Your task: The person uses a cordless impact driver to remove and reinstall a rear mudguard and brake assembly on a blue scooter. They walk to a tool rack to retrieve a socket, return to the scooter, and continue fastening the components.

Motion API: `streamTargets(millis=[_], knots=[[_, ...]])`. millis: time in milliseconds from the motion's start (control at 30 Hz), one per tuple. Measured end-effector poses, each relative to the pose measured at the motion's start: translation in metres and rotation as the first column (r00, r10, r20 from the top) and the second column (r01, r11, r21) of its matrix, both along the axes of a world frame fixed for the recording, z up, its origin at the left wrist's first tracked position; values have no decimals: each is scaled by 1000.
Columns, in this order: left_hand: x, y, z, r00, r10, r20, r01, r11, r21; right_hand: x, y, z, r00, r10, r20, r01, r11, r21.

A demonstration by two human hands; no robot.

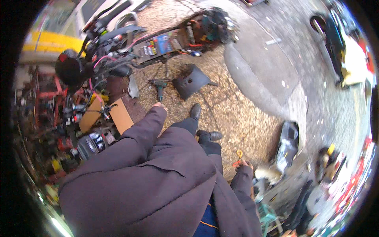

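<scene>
My left hand shows only in part past the dark sleeve. Its fingers meet the lower end of a teal and black cordless drill in the picture; whether it grips the drill I cannot tell. A long thin bit points right from the drill toward a black curved plastic panel on the ground. At my right side, my right hand is closed on a small orange and yellow item with a looped end, its kind too small to tell.
A partly stripped motor scooter stands ahead. Cardboard and piled parts crowd the left. A dark plastic scooter part lies on the right. Another scooter is at the far right, and a teal stool behind.
</scene>
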State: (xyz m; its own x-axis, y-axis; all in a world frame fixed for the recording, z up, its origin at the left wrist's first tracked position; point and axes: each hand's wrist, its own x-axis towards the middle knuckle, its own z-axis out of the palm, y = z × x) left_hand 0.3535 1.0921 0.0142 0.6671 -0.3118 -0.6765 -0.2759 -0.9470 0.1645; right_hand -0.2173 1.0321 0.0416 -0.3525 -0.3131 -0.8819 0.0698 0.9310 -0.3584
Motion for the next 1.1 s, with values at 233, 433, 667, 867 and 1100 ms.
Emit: streamTargets(millis=[233, 433, 667, 867, 1100], knots=[[44, 53, -43, 941, 216, -261, -214, 976, 35, 73, -89, -25, 955, 298, 19, -298, 954, 17], [70, 148, -135, 909, 414, -40, -411, 909, 70, 129, -153, -23, 907, 416, 62, -417, 909, 19], [44, 164, -128, 723, 689, -57, -687, 725, 50, 170, -241, -53, 818, 574, 44, -571, 801, 181], [-10, 22, -27, 625, 773, -112, -774, 631, 40, 184, -339, -46, 685, 728, 10, -727, 684, 61], [10, -85, -18, 779, 589, -215, -482, 781, 396, 159, -404, -23, 768, 641, 15, -641, 768, 6]])
